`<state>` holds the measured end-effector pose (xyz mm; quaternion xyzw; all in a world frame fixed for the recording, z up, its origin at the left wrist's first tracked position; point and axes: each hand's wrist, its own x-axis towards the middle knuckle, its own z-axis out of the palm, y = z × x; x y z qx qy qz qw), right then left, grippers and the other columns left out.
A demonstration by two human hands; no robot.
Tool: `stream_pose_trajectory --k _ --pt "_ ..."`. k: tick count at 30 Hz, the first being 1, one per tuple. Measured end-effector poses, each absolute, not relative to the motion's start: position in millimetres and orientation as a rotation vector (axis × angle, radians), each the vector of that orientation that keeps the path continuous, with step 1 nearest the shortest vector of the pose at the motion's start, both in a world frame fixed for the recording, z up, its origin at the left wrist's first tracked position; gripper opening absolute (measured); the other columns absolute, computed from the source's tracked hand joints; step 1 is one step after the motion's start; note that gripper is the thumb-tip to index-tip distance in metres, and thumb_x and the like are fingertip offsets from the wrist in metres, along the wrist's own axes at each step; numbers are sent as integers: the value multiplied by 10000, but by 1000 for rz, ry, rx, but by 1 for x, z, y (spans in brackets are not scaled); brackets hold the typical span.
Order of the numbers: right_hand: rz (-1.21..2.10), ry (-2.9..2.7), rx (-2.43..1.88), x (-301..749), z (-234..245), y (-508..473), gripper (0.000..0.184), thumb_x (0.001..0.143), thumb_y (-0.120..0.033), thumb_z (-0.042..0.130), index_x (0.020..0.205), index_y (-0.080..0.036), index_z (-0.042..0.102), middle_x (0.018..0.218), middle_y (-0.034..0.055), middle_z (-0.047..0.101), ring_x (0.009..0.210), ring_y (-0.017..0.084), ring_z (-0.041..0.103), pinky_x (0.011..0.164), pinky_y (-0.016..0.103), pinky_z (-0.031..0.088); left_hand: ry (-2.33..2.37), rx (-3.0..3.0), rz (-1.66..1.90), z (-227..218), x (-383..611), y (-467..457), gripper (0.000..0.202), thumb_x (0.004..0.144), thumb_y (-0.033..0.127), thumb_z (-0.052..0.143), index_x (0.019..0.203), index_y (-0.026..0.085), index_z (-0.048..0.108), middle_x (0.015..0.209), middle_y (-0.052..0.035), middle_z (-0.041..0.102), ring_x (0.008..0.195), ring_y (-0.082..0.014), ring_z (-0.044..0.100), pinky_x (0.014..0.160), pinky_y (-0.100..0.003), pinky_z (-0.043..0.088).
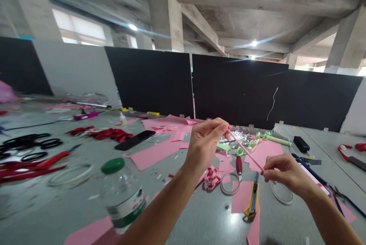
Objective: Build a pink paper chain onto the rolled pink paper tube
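Note:
A thin pink paper strip (246, 150) stretches slantwise through the air between my two hands. Its upper left end is pinched in the fingertips of my left hand (206, 138), and its lower right end in those of my right hand (286, 172). Below the strip lie a red-handled tool (239, 165), a ring of tape (230, 191) and a yellow box cutter (252, 198). A curled pink paper bundle (212, 178) sits under my left hand. Another tape ring (282, 199) lies beneath my right hand.
A green-capped plastic bottle (121, 191) stands by my left forearm. Black scissors (34, 144), red-handled pliers (54, 160) and a black phone (135, 140) lie leftward. Pink paper sheets (157, 153) spread across the table. Blue-handled pliers (340, 195) lie right. Black panels (240, 88) close off the back.

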<state>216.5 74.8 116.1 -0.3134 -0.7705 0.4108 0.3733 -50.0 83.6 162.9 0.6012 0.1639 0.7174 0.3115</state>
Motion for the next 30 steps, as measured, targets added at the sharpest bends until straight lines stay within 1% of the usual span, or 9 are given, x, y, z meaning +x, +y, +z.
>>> stream_pose_trajectory --k 3,6,10,15,18,21,24,28,30 --pt "703 -2011 -911 213 121 65 166 920 -327 781 787 -231 808 715 22 707 677 177 575 656 340 426 430 1513 1934 162 -47 84 142 875 313 804 740 274 825 716 -10 673 618 -131 594 646 -322 523" --pt "423 -2019 -911 208 122 57 203 974 -318 721 793 -235 760 732 27 708 687 187 580 648 347 424 481 1441 1960 162 -46 85 133 862 287 803 732 270 824 715 -10 679 626 -129 591 646 -311 520" --pt "158 -2045 -871 202 120 55 223 1011 -261 650 799 -225 708 728 41 712 702 199 602 644 348 452 540 1305 1983 162 -45 86 113 851 260 816 740 245 827 716 -12 701 630 -120 602 676 -294 541" --pt "-194 -2050 -879 196 115 54 234 1019 -176 601 820 -213 718 734 51 710 710 210 598 635 345 448 571 1145 2036 156 -36 89 118 839 246 832 724 224 822 670 2 678 633 -109 599 701 -261 541" --pt "-345 -2019 -880 193 116 50 262 1025 -134 577 819 -198 727 752 63 718 738 221 596 663 358 447 552 1119 2071 156 -34 89 128 817 288 872 717 227 821 680 4 671 631 -107 580 679 -252 522" --pt "-151 -1964 -870 193 123 48 226 1002 -142 617 817 -195 736 732 48 710 730 205 591 666 348 453 502 1173 2033 160 -35 89 186 784 387 933 892 250 869 825 -13 724 680 -118 593 668 -263 514" --pt "306 -1812 -884 194 131 48 160 929 -182 715 775 -208 747 691 13 701 665 167 591 620 316 447 500 1225 1966 157 -30 88 306 780 419 948 1043 278 876 889 -14 738 725 -124 596 674 -256 495" --pt "806 -1632 -842 194 134 46 141 861 -244 789 725 -211 771 685 6 721 627 142 607 593 296 454 609 1434 1544 130 -6 79 137 826 365 904 891 247 881 749 -12 706 700 -141 590 694 -271 494" --pt "960 -1577 -840 193 128 44 138 842 -278 824 730 -208 785 691 6 730 621 133 609 599 288 463 596 1486 1318 112 5 71 117 848 346 876 843 229 870 764 -22 712 725 -154 607 704 -278 499"
